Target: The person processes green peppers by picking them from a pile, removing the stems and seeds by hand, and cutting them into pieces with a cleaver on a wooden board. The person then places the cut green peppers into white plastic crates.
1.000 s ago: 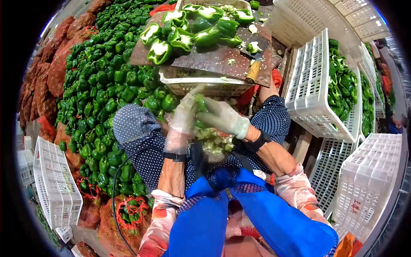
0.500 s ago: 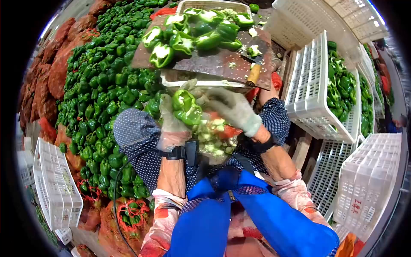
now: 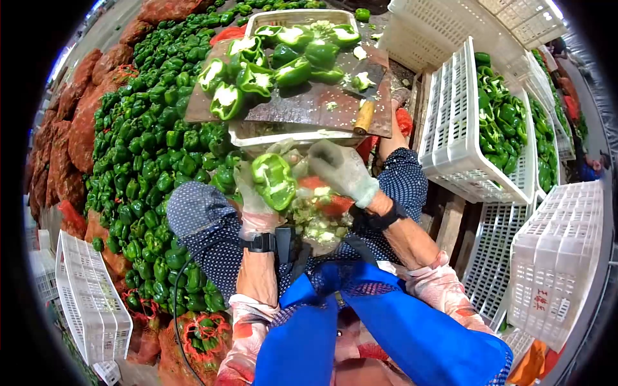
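Note:
My left hand, in a pale glove, is wrapped round the side of a cut green bell pepper, whose hollow inside faces up. Just right of it is my gloved right hand, its fingers curled; whether they pinch anything is hidden. Below both hands, pale pepper cores and scraps lie in my lap area. Beyond them, several halved bell peppers rest on a brown board, which lies across a white tub. A knife with a wooden handle lies at the board's right side.
A large heap of whole green peppers spreads on the left, with red mesh sacks behind it. White crates holding peppers stand on the right. Other white crates are at lower right and lower left.
The bell pepper in my left hand has come slightly lower and nearer to me. My right hand, blurred by motion before, is now sharper with its fingers curled. The whole view has shifted slightly.

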Motion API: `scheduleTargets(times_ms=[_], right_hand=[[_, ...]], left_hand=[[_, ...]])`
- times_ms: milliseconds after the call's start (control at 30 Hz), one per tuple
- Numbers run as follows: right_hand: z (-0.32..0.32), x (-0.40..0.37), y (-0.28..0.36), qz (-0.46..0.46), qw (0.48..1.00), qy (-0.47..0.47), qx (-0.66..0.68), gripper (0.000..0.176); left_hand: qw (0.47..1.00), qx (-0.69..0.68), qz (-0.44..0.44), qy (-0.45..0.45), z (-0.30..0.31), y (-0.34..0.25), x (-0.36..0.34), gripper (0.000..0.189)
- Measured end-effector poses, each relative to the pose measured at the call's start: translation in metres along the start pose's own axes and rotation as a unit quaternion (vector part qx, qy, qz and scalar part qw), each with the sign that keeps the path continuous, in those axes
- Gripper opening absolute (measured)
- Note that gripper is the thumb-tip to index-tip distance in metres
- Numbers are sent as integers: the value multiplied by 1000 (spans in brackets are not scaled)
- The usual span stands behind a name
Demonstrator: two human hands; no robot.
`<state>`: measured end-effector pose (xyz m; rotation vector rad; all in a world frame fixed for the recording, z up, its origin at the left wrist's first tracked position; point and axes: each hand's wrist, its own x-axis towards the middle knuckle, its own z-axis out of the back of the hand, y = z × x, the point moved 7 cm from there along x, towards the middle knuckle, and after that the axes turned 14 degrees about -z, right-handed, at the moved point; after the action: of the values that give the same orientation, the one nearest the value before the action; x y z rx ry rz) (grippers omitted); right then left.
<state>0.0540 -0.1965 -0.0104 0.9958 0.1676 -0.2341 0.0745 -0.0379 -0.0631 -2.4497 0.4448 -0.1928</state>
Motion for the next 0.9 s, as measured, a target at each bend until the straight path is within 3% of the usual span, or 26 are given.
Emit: scheduleTargets(times_ms=[33, 67, 133, 200, 233, 333, 367, 400, 433, 467, 500, 533, 600, 633, 667, 700, 733, 767, 800, 867, 900], right_hand=[[4, -5, 12, 92, 994, -48, -21, 21], [-2, -6, 12, 66, 998, 6, 18, 24], [-4, -22, 47, 172, 981, -44, -75, 29], [-28, -18, 53, 145, 970, -2, -194, 22], [-38, -13, 43, 180, 971, -15, -154, 26], [-50, -9, 31, 71, 986, 76, -127, 33], [-51, -7, 19, 91, 987, 47, -121, 37], [-52, -7, 10, 147, 988, 27, -38, 40], [-52, -8, 8, 104, 991, 83, -25, 40], [-47, -10, 4, 146, 988, 45, 2, 36], [-44, -13, -5, 159, 986, 17, 50, 33], [-47, -9, -10, 62, 979, 181, 69, 31], [-29, -24, -3, 91, 987, 114, 67, 31], [-35, -21, -13, 91, 985, 124, 77, 37], [-46, -17, -26, 103, 988, 77, 82, 48], [-49, -22, -23, 100, 991, 51, 71, 52], [-53, -25, -19, 97, 993, 28, 62, 57], [-67, -21, -24, 57, 997, 55, 25, 60], [-78, -18, -38, 120, 992, -35, -12, 61], [-72, -5, -48, 67, 997, 24, 18, 59], [-51, -9, -30, 43, 984, 102, 141, 58]], left_hand=[[999, 10, -11, -29, 7, 5, 1, 106], [998, 21, -21, -58, 14, 9, 2, 102], [986, 64, -47, -146, 21, 11, 2, 94], [980, 134, -47, -142, -14, 6, -15, 82], [976, 153, -43, -146, -14, 7, -16, 81], [969, 170, -9, -177, 12, 6, -28, 76], [970, 171, 0, -174, 17, 8, -28, 75], [976, 204, -23, -71, 9, 8, -14, 77], [972, 228, -55, 29, 2, 7, -4, 79], [965, 254, -68, 22, -3, 5, -2, 87], [986, 159, -29, 37, -6, 12, 0, 95], [997, 77, 3, 6, 2, 18, 3, 101], [993, 90, -66, -39, 17, 4, 7, 98], [993, 75, -74, -48, 14, 4, 6, 95], [993, 63, -81, -57, 13, 4, 5, 92], [992, 65, -100, -42, 18, 7, 7, 69], [996, 52, -59, -52, 16, 15, 4, 68], [995, 50, -71, -52, 17, 20, 2, 71], [994, 49, -82, -52, 23, 27, -1, 74], [994, 49, -87, -40, 24, 26, 0, 74], [994, 53, -98, -14, -4, 13, -2, 75]])
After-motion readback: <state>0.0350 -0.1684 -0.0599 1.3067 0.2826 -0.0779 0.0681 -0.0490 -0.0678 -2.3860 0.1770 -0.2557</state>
